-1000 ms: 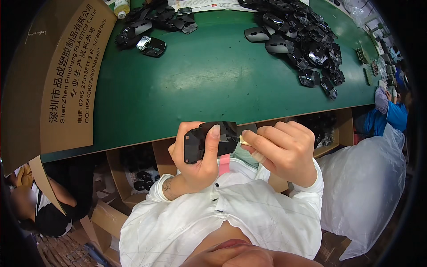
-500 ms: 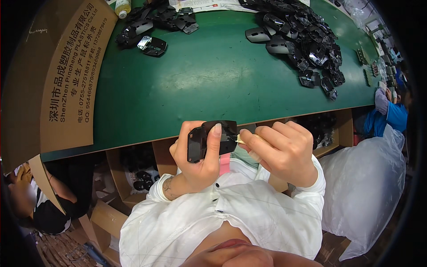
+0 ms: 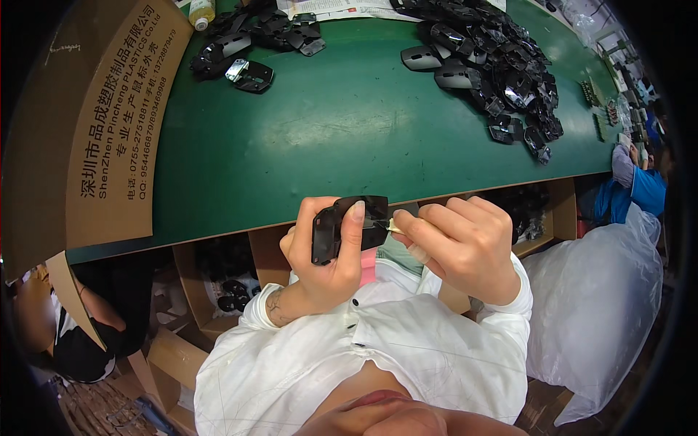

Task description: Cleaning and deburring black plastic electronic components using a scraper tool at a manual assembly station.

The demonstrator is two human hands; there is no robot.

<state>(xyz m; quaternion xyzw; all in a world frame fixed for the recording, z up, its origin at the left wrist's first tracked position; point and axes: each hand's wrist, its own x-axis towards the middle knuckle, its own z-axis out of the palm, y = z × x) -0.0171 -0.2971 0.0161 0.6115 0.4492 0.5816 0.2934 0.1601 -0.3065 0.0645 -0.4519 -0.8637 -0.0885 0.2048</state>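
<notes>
My left hand [image 3: 331,282] grips a black plastic mouse shell [image 3: 326,238] in front of my chest. The thumb presses across its inner side, and the fingers lie behind it. My right hand [image 3: 465,251] is closed in a pinch around a small cream-coloured piece, perhaps a tool handle [image 3: 393,226]. Its tip meets the right edge of the shell. Most of that piece is hidden in my fingers, so its exact kind cannot be made out. Both hands are held just off the near edge of the green table [image 3: 291,138].
A large heap of black mouse shells [image 3: 502,69] lies at the far right, a smaller group [image 3: 251,75] at the far left. A tall cardboard box [image 3: 116,145] stands left. A bottle [image 3: 200,13] is behind it. A big clear plastic bag [image 3: 592,305] bulges at my right.
The shell has tilted slightly in my left hand and shifted a little to the right. My right hand stays almost in place with its tip at the shell's edge.
</notes>
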